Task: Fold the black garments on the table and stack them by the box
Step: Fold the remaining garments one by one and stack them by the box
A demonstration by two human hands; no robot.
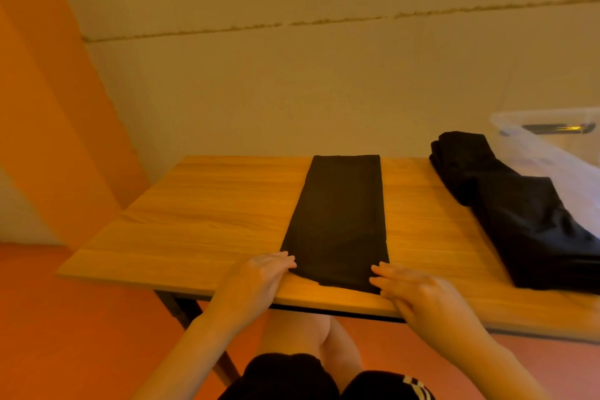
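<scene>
Lying flat, black garment (337,221) (long narrow strip) on table (201,204)

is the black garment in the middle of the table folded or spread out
Folded: the black garment lies as a narrow, straight-edged strip, both hands at its near corners, left hand, right hand.

In front of me a long black folded garment (337,221) lies flat across the wooden worktop (211,211). To my right, a stack of folded black garments (506,201) sits beside the clear plastic box (552,146).
</scene>
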